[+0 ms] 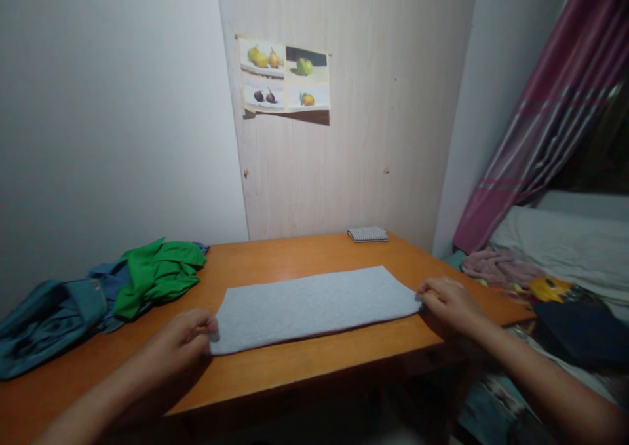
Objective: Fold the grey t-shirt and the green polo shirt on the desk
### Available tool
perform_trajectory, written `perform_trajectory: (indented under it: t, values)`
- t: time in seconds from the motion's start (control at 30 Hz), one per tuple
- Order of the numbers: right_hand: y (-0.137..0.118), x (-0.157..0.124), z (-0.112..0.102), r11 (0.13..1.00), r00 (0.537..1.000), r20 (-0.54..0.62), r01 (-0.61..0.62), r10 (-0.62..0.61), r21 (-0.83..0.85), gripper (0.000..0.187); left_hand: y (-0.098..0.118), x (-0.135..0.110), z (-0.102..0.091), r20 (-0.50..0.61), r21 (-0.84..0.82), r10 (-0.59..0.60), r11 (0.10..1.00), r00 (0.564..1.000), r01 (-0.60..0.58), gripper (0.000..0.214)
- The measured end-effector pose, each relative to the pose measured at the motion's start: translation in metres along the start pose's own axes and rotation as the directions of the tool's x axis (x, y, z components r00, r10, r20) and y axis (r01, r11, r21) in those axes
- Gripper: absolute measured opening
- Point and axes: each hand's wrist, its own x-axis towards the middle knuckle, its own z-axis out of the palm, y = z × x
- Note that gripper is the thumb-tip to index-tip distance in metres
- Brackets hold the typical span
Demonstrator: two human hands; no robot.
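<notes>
Hands (194, 335) (446, 303) on near corners of grey cloth (314, 309), table edge (295, 377) close, room behind.

Dim, soft light here, palest on the wall (344, 176); shadow sits beneath the poster (285, 77), another under the left hand (189, 337), murk below the bench (275, 261), edges stretched and blurry!
</notes>
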Motion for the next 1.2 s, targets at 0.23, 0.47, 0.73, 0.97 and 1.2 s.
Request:
perform_trajectory:
  t: [0.23,0.47,0.73,0.97,1.2]
  values:
    - [-0.073,0.037,0.01,0.964,1.0,-0.017,-0.002,0.007,0.264,0.04,0.05,0.04,0.043,-0.103,0.103,0.181,0.98,0.978,-0.17,0.047]
    - [-0.125,0.06,0.072,0.988,0.965,0.247,0.05,-0.085,0.145,0.066,0.085,0.04,0.107,0.178,0.335,0.043,0.937,0.983,-0.101,0.067]
    - [-0.115,0.053,0.103,0.998,0.902,0.431,-0.014,0.039,-0.062,0.078,0.065,0.04,0.093,0.214,0.397,-0.093,0.918,0.972,0.001,0.083]
    - [-0.118,0.054,0.098,1.0,0.91,0.414,-0.008,0.01,-0.007,0.079,0.018,0.047,0.066,0.119,0.443,-0.239,0.882,0.964,0.164,0.088]
    - [-0.132,0.057,0.081,0.997,0.885,0.464,-0.06,0.032,0.046,0.078,-0.008,0.057,0.051,0.094,0.524,-0.286,0.828,0.953,0.197,0.082]
